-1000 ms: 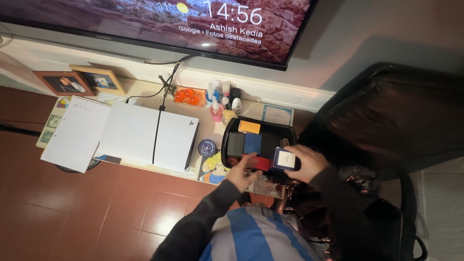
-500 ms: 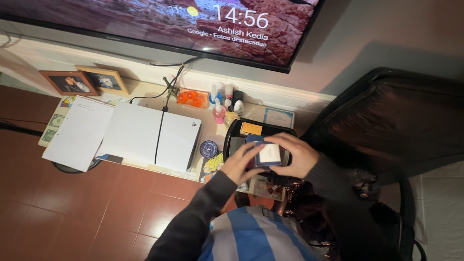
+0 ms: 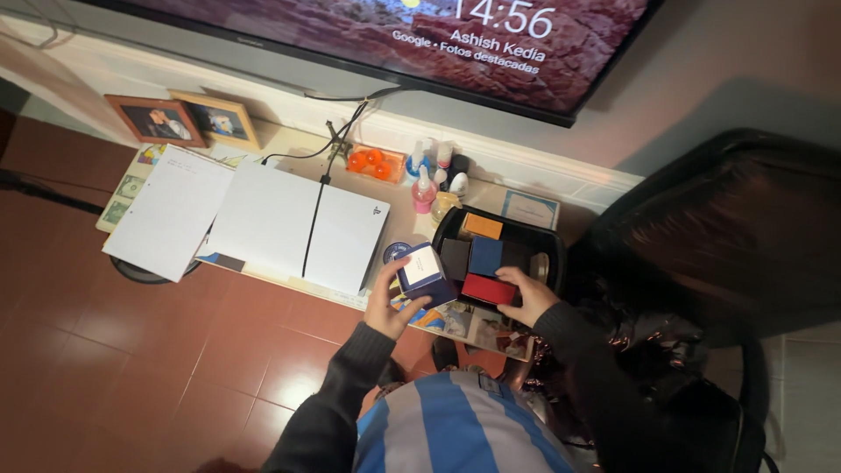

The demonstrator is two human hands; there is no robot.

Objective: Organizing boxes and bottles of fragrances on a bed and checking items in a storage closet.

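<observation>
Nearest the camera, a blue-and-white striped shirt with dark sleeves fills the bottom edge, cut off by the frame. The left hand (image 3: 392, 302) is curled around a small dark-blue box with a white face (image 3: 424, 273), held tilted above the front edge of the low pale shelf (image 3: 399, 219), just left of the black rectangular tray (image 3: 550, 250). The right hand (image 3: 526, 296) rests fingers-first on a red flat box (image 3: 487, 288) at the tray's near side; it seems to pinch it, though the grip is hard to make out from above. Behind the red box sit a blue box (image 3: 484, 256), a dark box (image 3: 454, 258) and an orange box (image 3: 483, 226). Further left lies a white flat console (image 3: 293, 229) with a black cable across it, then a sheet of white paper (image 3: 168, 212). At the back stand small bottles (image 3: 436, 175), too small to tell apart, and two framed pictures (image 3: 188, 120). A wall-mounted screen (image 3: 420, 35) is cropped at the top.
</observation>
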